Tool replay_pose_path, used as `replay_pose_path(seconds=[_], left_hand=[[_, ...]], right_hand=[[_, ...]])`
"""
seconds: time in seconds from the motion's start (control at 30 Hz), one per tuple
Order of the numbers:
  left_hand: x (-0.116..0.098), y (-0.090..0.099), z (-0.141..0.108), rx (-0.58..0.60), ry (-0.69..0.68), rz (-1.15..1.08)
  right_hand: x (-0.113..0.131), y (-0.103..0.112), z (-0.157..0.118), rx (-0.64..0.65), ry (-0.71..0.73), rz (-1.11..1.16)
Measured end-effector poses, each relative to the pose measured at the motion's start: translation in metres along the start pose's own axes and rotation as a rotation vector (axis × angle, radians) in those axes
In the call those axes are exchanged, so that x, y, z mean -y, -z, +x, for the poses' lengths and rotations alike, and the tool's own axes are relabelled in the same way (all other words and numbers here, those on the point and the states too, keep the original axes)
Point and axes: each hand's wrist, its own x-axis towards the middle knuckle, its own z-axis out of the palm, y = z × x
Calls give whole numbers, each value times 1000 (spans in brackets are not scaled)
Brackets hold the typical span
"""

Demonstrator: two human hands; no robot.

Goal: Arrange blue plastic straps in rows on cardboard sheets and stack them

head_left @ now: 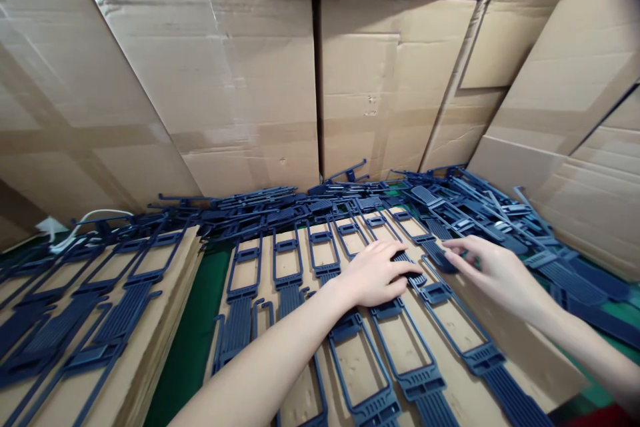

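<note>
Dark blue plastic frames [410, 387] with ribbed ends lie in rows on a cardboard sheet [530, 360]. My left hand [383, 273] rests palm down over the middle of the rows, its fingers spread across a ribbed part. Just to its right, my right hand [480, 263] has its thumb and fingers at the ribbed end of a blue piece [437, 255] near the sheet's right edge. Its fingertips are bent and close together, and whether they grip that piece cannot be made out.
A heap of loose blue parts [480, 207] runs behind and right of the sheet. At the left, a cardboard stack [165, 320] carries more frames. Large cardboard boxes [250, 80] wall the back and right. Green surface [187, 333] shows between the stacks. A white cable [83, 220] lies at the left.
</note>
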Motion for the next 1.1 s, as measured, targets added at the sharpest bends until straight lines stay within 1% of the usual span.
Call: replay_pose_path(seconds=[0.03, 0.1, 0.17, 0.2, 0.33, 0.47, 0.6, 0.8, 0.87, 1.0, 1.07, 1.1], left_hand=[[0, 0, 0, 1, 0, 1], [0, 0, 0, 2, 0, 4], [-1, 1, 0, 7, 2, 9], [-1, 2, 0, 10, 4, 13], [-1, 2, 1, 17, 9, 39], [-2, 2, 1, 27, 15, 51], [-2, 2, 1, 30, 19, 48], [-3, 3, 0, 26, 16, 37], [-3, 3, 0, 25, 17, 33], [-3, 3, 0, 22, 16, 25], [-3, 3, -1, 21, 15, 24], [-3, 3, -1, 22, 16, 22]], right_hand=[[7, 3, -6, 20, 6, 23], [20, 8, -18, 102, 26, 59], [31, 10, -30, 187, 60, 82], [34, 8, -35, 206, 76, 94], [30, -4, -49, 170, 97, 130], [23, -14, -53, 140, 84, 98], [27, -14, -51, 97, 104, 72], [35, -16, -51, 66, 151, 103], [38, -18, -52, 74, 156, 113], [40, -12, -52, 139, 125, 142], [33, -3, -50, 133, 72, 124], [25, 2, -48, 101, 39, 81]])
